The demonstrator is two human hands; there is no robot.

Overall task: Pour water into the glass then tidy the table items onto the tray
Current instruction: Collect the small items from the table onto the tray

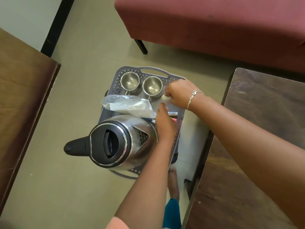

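Beige floor [82,71], tray [154,72] (kettle [115,139], 2 cups [130,80]), right hand [180,94] gripping bag [127,104]

We see a pale greenish floor [79,66], a dark red sofa [214,22] in the upper right, a brown wooden table [21,90] at the left edge, a second table [264,116] at the right, and a light wall [24,15] in the upper left.

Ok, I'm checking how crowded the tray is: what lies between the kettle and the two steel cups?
A crumpled clear plastic bag lies across the tray between the kettle and the steel cups; the head view shows it.
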